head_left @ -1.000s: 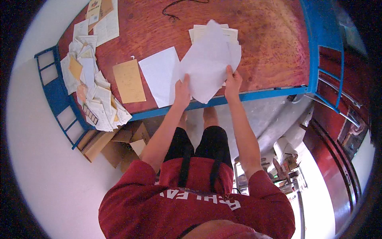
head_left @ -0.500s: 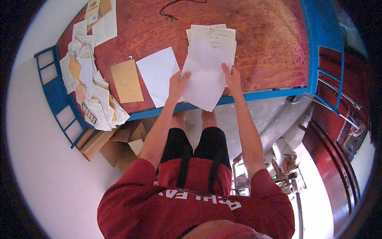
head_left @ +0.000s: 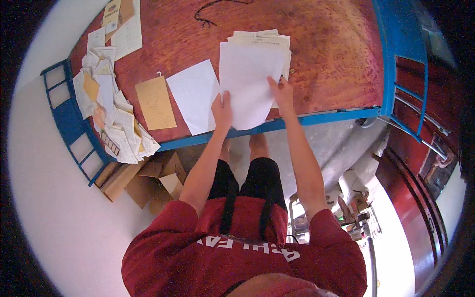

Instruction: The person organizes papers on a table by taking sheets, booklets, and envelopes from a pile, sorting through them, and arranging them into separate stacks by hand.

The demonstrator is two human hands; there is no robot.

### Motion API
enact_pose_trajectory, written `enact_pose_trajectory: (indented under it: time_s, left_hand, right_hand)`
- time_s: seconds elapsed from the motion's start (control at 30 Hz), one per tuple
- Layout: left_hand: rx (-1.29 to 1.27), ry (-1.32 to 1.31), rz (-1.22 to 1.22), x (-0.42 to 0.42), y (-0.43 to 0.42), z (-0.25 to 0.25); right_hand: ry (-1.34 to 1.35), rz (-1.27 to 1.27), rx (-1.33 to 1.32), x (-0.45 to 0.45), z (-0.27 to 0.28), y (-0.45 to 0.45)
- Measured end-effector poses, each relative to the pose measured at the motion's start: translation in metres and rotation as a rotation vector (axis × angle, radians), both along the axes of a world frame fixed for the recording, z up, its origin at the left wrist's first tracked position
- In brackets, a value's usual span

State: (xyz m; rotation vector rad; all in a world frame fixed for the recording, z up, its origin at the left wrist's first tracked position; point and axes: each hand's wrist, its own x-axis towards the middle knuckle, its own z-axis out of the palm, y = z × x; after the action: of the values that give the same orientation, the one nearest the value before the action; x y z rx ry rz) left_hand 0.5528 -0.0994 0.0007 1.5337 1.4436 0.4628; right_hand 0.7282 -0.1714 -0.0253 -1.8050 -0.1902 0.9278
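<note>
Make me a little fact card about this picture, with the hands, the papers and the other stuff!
Left hand: left hand holds the white sheet by its left side
Right hand: right hand grips its right side
Behind the sheet: printed papers, partly hidden
Left of it: another sheet, then a tan paper
Far left: messy paper heap
Tabletop: reddish-brown wood
Below heap: open cardboard box

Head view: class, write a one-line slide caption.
Left hand and right hand hold a white sheet partly covering printed papers.

White glare [head_left: 396,247] floods the lower right; lens distortion bows edges.
</note>
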Motion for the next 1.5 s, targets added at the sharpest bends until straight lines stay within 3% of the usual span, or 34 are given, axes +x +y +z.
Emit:
enact_pose_trajectory:
  time_s: [0.1, 0.2, 0.43, 0.5, 0.53, 0.6, 0.63, 0.7, 0.83, 0.9, 0.93, 1.0, 1.1, 1.33, 1.4, 1.43, 1.5]
  left_hand:
    - [-0.021, -0.022, 0.081, 0.013, 0.005, -0.004]
    - [-0.023, 0.085, 0.085, 0.021, 0.008, -0.009]
    - [-0.053, 0.275, -0.067, 0.031, 0.028, -0.01]
    - [0.239, 0.185, 0.043, 0.041, 0.026, -0.012]
    - [0.241, 0.187, 0.044, 0.045, 0.026, -0.012]
    - [0.461, 0.184, -0.361, 0.054, 0.026, -0.013]
    - [0.46, 0.187, -0.359, 0.061, 0.023, -0.022]
    - [0.508, 0.248, -0.803, 0.079, 0.02, -0.036]
    - [0.565, 0.438, -0.93, 0.084, 0.019, -0.043]
    - [0.553, 0.491, -0.999, 0.083, 0.021, -0.045]
    - [0.552, 0.49, -0.994, 0.084, 0.022, -0.046]
    - [0.566, 0.551, -1.019, 0.085, 0.025, -0.043]
    - [0.687, 0.481, -1.019, 0.084, 0.041, -0.031]
    - [0.614, 0.39, -0.892, 0.079, 0.053, -0.041]
    - [0.52, 0.264, -0.751, 0.076, 0.052, -0.04]
    - [0.521, 0.272, -0.743, 0.067, 0.051, -0.039]
    - [0.512, 0.201, -0.485, 0.042, 0.042, -0.03]
  right_hand:
    - [-0.158, 0.174, -0.161, -0.001, -0.008, -0.01]
    - [-0.366, 0.079, -0.121, 0.0, -0.007, -0.002]
    - [-0.452, 0.149, -0.343, 0.017, -0.016, 0.005]
    - [-0.595, 0.137, -0.57, 0.02, -0.017, 0.006]
    - [-0.593, 0.139, -0.568, 0.022, -0.016, 0.007]
    - [-0.525, 0.223, -0.665, 0.026, -0.014, 0.009]
    - [-0.523, 0.226, -0.664, 0.025, -0.016, 0.009]
    - [-0.551, 0.263, -0.72, 0.025, -0.016, 0.009]
    - [-0.443, 0.367, -0.773, 0.034, -0.004, -0.007]
    - [-0.704, 0.506, -0.611, 0.032, -0.002, -0.018]
    - [-0.708, 0.51, -0.61, 0.029, -0.003, -0.017]
    - [-1.033, 0.697, -0.4, 0.014, -0.009, -0.013]
    - [-1.106, 0.859, -0.377, 0.001, -0.023, -0.01]
    - [-0.968, 0.876, -0.275, 0.007, -0.014, -0.012]
    - [-1.047, 0.879, -0.421, 0.001, -0.006, -0.005]
    - [-1.047, 0.885, -0.411, -0.005, 0.0, 0.0]
    - [-0.942, 0.727, -0.366, -0.02, 0.015, 0.011]
